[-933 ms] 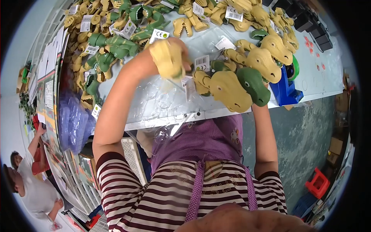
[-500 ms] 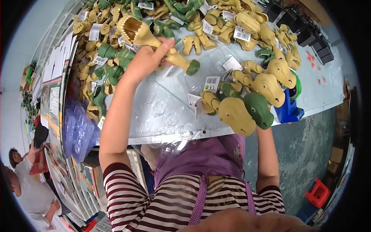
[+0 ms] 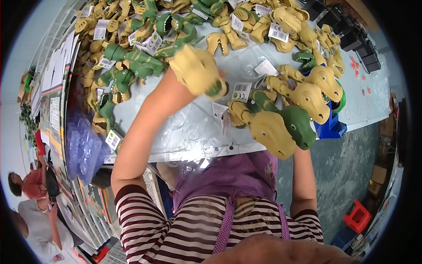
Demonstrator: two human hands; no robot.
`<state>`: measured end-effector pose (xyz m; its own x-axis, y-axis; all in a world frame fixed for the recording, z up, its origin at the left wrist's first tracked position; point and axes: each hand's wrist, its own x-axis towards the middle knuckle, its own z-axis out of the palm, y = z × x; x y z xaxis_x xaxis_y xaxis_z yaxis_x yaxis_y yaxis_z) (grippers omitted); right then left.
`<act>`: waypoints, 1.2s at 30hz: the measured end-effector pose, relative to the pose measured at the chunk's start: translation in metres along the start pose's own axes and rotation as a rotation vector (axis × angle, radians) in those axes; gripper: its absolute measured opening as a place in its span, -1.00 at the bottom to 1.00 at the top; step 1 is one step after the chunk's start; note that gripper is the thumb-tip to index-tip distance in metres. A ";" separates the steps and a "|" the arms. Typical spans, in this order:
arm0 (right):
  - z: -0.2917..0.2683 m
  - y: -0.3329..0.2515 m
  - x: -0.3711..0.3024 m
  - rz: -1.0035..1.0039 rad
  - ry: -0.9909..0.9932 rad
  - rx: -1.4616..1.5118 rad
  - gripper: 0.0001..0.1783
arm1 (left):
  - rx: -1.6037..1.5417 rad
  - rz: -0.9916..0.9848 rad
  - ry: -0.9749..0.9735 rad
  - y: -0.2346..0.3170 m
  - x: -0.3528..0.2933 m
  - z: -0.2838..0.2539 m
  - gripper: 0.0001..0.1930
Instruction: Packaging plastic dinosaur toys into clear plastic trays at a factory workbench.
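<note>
My left hand (image 3: 172, 93) is closed round a tan dinosaur toy (image 3: 191, 69), smeared by motion, above the middle of the table. My right forearm (image 3: 304, 180) rises past the table's front edge. The right hand itself is hidden behind a bunch of dinosaur toys: a large tan head (image 3: 270, 132), a green head (image 3: 297, 125) and more tan heads (image 3: 310, 102) side by side. Their necks point back over the table, and a white tag (image 3: 241, 91) lies by them. Whether that hand grips them cannot be seen.
Tan and green dinosaur toys (image 3: 136, 61) with tags are heaped along the back and left. A blue tape dispenser (image 3: 329, 125) stands at the right edge, black adapters (image 3: 351, 37) behind it. Clear plastic (image 3: 189, 136) covers the front. Two people (image 3: 39, 220) are at far left.
My left hand has brought the tan dinosaur toy right and nearer, turning it from lengthwise view to a blurred head-on one. The bunch at right has shifted slightly.
</note>
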<state>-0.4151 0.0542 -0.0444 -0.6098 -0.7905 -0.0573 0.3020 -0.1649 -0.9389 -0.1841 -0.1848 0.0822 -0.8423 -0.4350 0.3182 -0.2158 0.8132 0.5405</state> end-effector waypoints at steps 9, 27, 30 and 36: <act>0.000 -0.007 0.004 -0.229 0.006 -0.819 -0.63 | 0.236 0.212 0.035 0.028 -0.017 0.015 -0.88; -0.010 0.004 0.015 -0.407 -0.041 -1.364 -0.51 | -0.007 -0.053 -0.331 0.012 -0.010 0.023 -0.82; 0.007 -0.011 0.011 -0.305 0.008 -0.997 -0.57 | 0.015 -0.033 -0.257 0.009 -0.016 0.027 -0.73; 0.022 -0.021 0.020 -0.381 0.052 -0.982 -0.64 | -0.116 -0.065 -0.221 0.024 -0.008 0.004 -0.54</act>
<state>-0.4174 0.0288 -0.0180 -0.5770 -0.7571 0.3065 -0.6283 0.1716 -0.7589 -0.1844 -0.1599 0.0892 -0.9187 -0.3796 0.1091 -0.2256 0.7310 0.6440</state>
